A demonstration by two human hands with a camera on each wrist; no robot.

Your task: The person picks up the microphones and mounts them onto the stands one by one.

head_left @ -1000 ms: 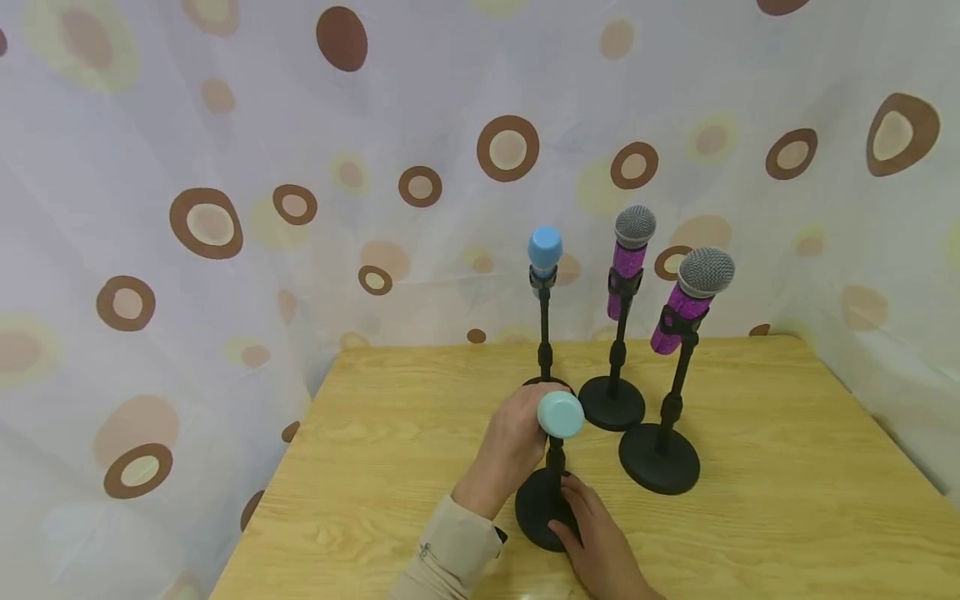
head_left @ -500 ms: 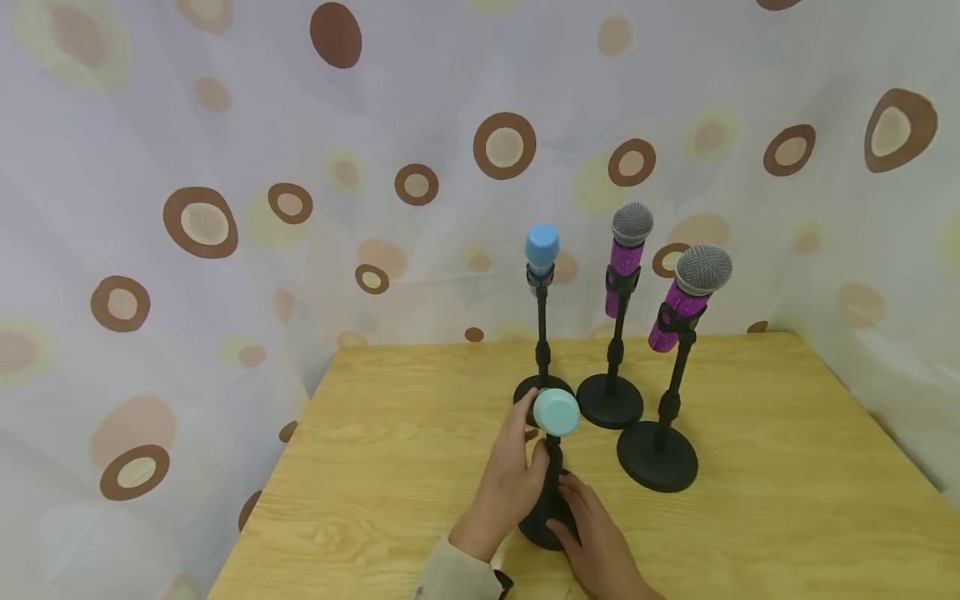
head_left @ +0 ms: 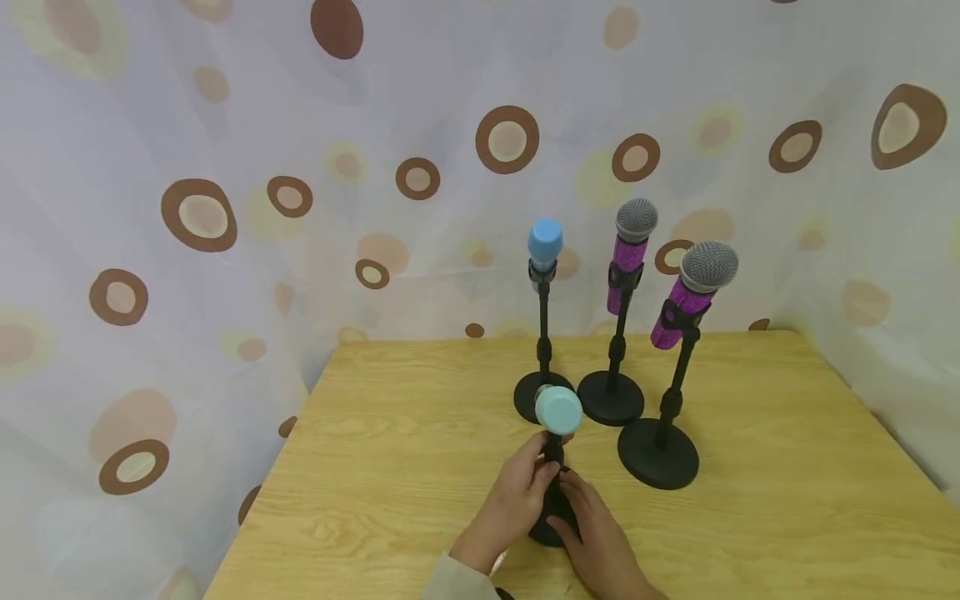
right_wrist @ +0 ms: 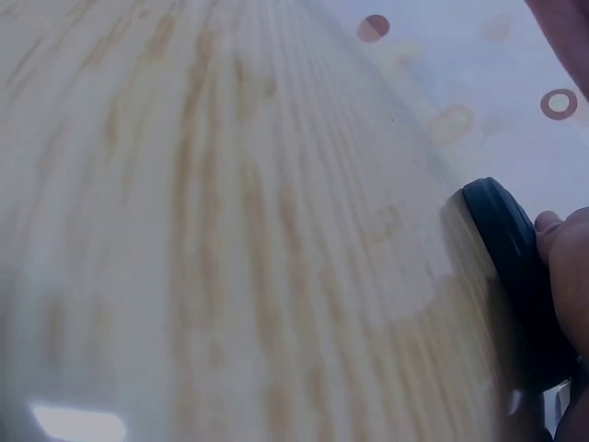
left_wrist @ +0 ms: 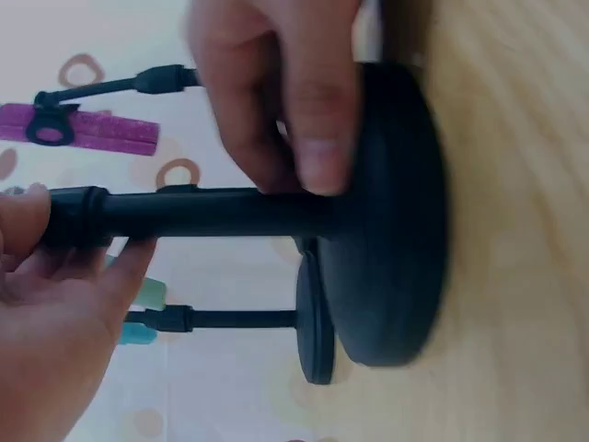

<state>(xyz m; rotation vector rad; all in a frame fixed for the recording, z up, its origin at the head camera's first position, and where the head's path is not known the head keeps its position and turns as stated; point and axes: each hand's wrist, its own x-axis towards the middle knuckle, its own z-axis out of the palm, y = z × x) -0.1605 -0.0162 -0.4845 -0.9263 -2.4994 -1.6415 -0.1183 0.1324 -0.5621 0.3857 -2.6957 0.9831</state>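
A mint-green-ended microphone (head_left: 558, 410) sits on top of a black desktop microphone stand (left_wrist: 212, 214), closest to me on the table. My left hand (head_left: 506, 504) grips the stand's pole just below the microphone; in the left wrist view, its thumb and fingers are around the thicker collar (left_wrist: 78, 216). Low on the same stand, my right hand (head_left: 600, 542) holds it where the pole meets the round base (left_wrist: 396, 230), fingers bent against the pole. The right wrist view catches only the edge of that base (right_wrist: 515, 267) beside the right hand. Both hands partly cover the base from above.
Behind stand a blue microphone (head_left: 545, 240) and two purple microphones with grey mesh heads, one farther back (head_left: 628, 254) and one nearer right (head_left: 682, 308), each on a black stand. The wooden table (head_left: 390, 467) meets a patterned curtain (head_left: 435, 242) at its back edge.
My left hand has come down from beside the microphone's head to the pole below it, uncovering the blue microphone's base. The right hand stays at the stand's base.
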